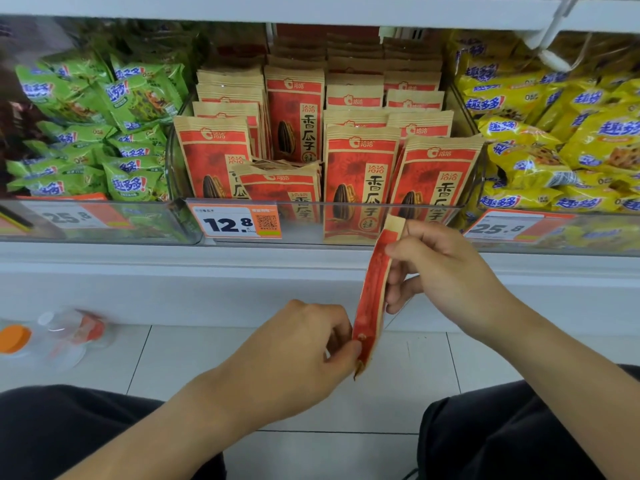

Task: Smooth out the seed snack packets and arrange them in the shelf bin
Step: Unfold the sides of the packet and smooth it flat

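Note:
A red and tan seed packet (374,292) hangs edge-on in front of the shelf, below the bin. My right hand (440,268) pinches its upper part, and my left hand (304,348) pinches its lower end. The clear shelf bin (304,221) in the middle holds several matching seed packets (360,174) standing in rows. One packet (280,188) in the front row sits lower and leans, its top crumpled.
Green snack bags (104,133) fill the bin to the left and yellow ones (561,140) the bin to the right. Price tags (235,221) line the shelf front. A clear bottle (72,336) with an orange cap lies on the tiled floor at left. My knees frame the bottom.

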Action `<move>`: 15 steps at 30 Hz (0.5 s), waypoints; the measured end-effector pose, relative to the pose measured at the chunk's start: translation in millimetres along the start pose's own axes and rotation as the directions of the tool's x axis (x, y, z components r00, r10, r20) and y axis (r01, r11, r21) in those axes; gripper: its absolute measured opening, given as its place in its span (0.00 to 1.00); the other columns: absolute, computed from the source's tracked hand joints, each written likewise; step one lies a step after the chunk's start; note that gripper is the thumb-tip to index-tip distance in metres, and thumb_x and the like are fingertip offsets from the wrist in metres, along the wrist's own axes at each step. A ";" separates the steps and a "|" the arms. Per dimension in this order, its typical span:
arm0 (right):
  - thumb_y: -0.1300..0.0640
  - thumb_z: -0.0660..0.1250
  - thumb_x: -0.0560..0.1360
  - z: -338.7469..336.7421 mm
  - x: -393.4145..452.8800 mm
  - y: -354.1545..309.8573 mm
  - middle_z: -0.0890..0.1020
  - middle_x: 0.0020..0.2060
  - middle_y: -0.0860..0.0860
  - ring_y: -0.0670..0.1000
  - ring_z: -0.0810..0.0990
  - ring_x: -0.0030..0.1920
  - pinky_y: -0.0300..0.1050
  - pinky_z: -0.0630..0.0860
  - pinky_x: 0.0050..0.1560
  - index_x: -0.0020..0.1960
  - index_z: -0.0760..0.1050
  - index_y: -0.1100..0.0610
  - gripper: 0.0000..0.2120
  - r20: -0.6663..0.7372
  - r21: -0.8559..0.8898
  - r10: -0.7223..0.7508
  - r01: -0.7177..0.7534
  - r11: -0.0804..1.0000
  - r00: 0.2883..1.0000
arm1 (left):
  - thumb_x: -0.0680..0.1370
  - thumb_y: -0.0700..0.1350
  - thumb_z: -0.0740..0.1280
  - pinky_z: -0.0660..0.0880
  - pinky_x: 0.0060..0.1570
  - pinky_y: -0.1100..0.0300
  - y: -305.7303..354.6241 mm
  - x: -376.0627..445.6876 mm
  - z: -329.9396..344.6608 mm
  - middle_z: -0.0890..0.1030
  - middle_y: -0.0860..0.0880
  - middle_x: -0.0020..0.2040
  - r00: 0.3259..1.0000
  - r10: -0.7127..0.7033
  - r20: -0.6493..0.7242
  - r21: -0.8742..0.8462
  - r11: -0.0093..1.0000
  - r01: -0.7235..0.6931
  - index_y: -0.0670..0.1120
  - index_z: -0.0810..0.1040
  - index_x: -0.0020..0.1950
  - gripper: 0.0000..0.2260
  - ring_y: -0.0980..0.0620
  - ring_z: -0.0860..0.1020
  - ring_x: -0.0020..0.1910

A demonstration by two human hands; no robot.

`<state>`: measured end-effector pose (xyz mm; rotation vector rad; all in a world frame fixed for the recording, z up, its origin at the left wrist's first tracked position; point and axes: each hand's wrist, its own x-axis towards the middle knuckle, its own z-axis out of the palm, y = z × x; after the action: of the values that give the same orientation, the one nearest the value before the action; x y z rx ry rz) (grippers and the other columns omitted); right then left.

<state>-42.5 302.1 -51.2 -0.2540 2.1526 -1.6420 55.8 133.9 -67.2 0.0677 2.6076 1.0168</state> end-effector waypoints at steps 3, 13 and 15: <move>0.60 0.63 0.80 1.2 -2.3 4.3 0.78 0.27 0.53 0.54 0.80 0.26 0.54 0.81 0.31 0.38 0.71 0.64 0.13 0.002 -0.173 -0.108 0.107 0.979 0.994 | 0.81 0.48 0.64 0.78 0.32 0.64 2.6 0.1 1.1 0.81 0.55 0.33 1.000 -0.007 0.004 -0.049 0.999 0.007 0.48 0.78 0.43 0.08 0.58 0.81 0.30; 0.42 0.72 0.74 -5.6 -22.5 -7.6 0.85 0.31 0.49 0.46 0.85 0.32 0.46 0.83 0.38 0.39 0.82 0.55 0.16 0.400 -0.637 0.282 0.043 0.770 0.872 | 0.81 0.43 0.63 0.81 0.29 0.54 6.3 -0.4 -0.1 0.84 0.50 0.37 0.997 -0.076 0.019 -0.276 0.958 0.079 0.45 0.77 0.43 0.08 0.52 0.82 0.30; 0.49 0.72 0.76 -7.5 -22.3 -4.9 0.86 0.35 0.51 0.48 0.86 0.35 0.47 0.84 0.39 0.42 0.83 0.56 0.11 0.449 -0.564 0.297 0.009 0.826 0.843 | 0.81 0.44 0.64 0.81 0.30 0.54 6.2 0.0 0.6 0.84 0.50 0.37 0.997 -0.066 0.033 -0.266 0.961 0.073 0.46 0.78 0.44 0.07 0.52 0.83 0.30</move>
<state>-26.3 315.9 -40.0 -0.6052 2.0754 -0.7022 55.5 138.8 -63.5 -0.0764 2.4088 1.3216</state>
